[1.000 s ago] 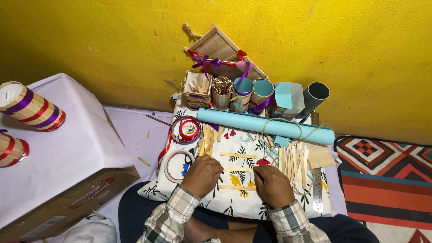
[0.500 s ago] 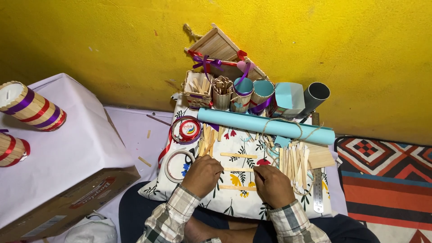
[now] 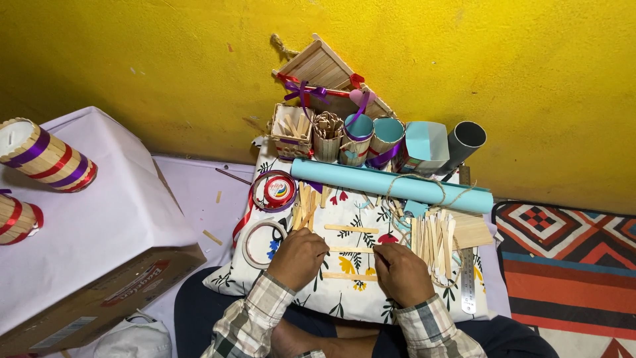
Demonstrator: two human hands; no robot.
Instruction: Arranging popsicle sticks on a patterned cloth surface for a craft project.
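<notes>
Flowered cushion [image 3: 344,301] on the lap carries three flat wooden sticks; the left hand [image 3: 298,257] and right hand [image 3: 402,273] pinch opposite ends of the middle stick [image 3: 350,250]. Beyond lie a stick pile [image 3: 434,238], tape rolls [image 3: 278,191], a blue paper roll [image 3: 371,182], then stick-made cups [image 3: 328,136] against the yellow wall [image 3: 132,66].

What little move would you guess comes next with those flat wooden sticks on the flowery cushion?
Probably nudging the middle stick straight. The left hand and right hand each pinch one end of it, and it lies between a top stick and a bottom stick, so evening the spacing on the floral cushion seems likely.
</notes>
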